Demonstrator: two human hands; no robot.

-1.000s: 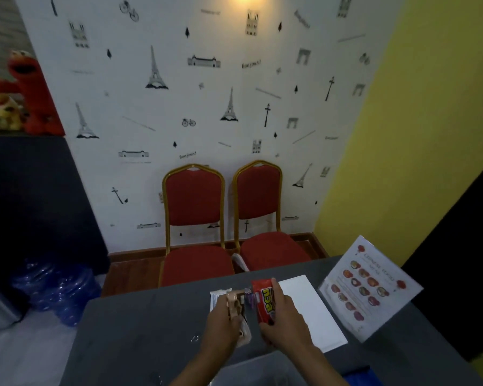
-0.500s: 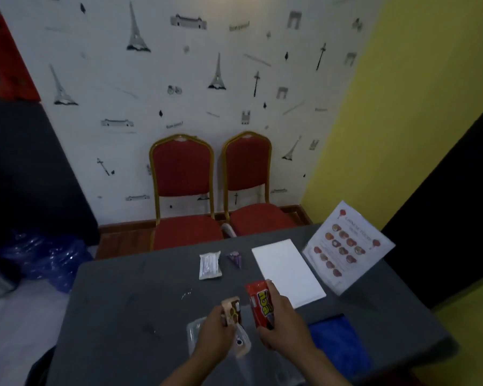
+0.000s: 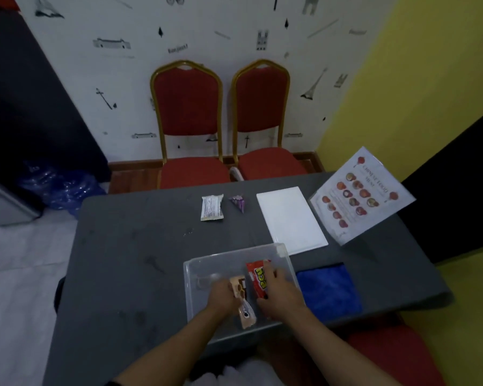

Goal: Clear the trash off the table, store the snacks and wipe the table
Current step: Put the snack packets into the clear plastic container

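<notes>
A clear plastic bin point(image 3: 207, 263) stands on the grey table point(image 3: 129, 263) near its front edge. Both my hands are inside it. My left hand point(image 3: 221, 298) grips brown and pink snack packets point(image 3: 241, 299). My right hand point(image 3: 279, 293) grips a red snack packet point(image 3: 257, 277) with yellow lettering. Farther back on the table lie a white wrapper point(image 3: 212, 207) and a small crumpled purple wrapper point(image 3: 239, 203). A blue cloth point(image 3: 328, 291) lies to the right of the bin.
A white sheet point(image 3: 292, 218) and a laminated food menu point(image 3: 360, 196) lie at the table's far right. Two red chairs point(image 3: 190, 121) stand against the wall behind the table. Blue water bottles point(image 3: 59, 188) sit on the floor at left.
The view has tilted down toward the table. Both hands moved nearer and lowered the snack packets into the clear bin.
</notes>
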